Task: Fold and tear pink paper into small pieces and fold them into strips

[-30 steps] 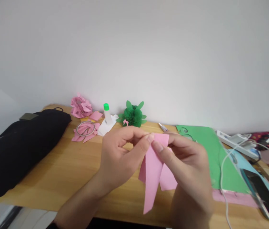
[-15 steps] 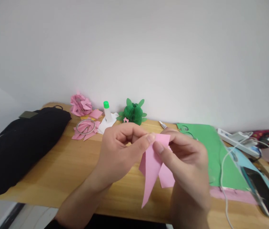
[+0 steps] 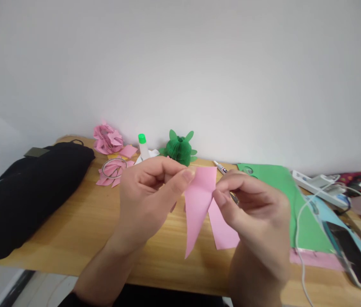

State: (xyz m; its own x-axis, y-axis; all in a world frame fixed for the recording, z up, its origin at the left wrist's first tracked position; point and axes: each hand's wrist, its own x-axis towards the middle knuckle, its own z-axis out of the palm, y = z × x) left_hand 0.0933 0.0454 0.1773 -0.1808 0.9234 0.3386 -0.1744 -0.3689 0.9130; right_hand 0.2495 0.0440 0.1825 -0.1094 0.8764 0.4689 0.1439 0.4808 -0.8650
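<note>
A pointed piece of pink paper [image 3: 198, 204] hangs between my hands above the table, its tip downward. My left hand [image 3: 148, 196] pinches its upper left corner between thumb and forefinger. At the paper's right edge, my right hand [image 3: 253, 209] closes thumb and fingertips on it. Behind and below lies another pink paper piece [image 3: 221, 228], partly covered by my right hand. A small dark metallic object shows near my right fingers, too hidden to name.
Along the wall stand a crumpled pink paper flower [image 3: 107, 138], a glue stick [image 3: 142, 146] and a green paper turtle-like figure [image 3: 180, 150]. A tube [image 3: 220, 167] and green sheet [image 3: 276, 187] lie right, beside a phone [image 3: 354, 253] and cable. Black cloth [image 3: 30, 196] covers the left.
My hands have moved slightly apart, and the pink paper has shifted up and left, showing more of its surface. More of the tube behind is visible.
</note>
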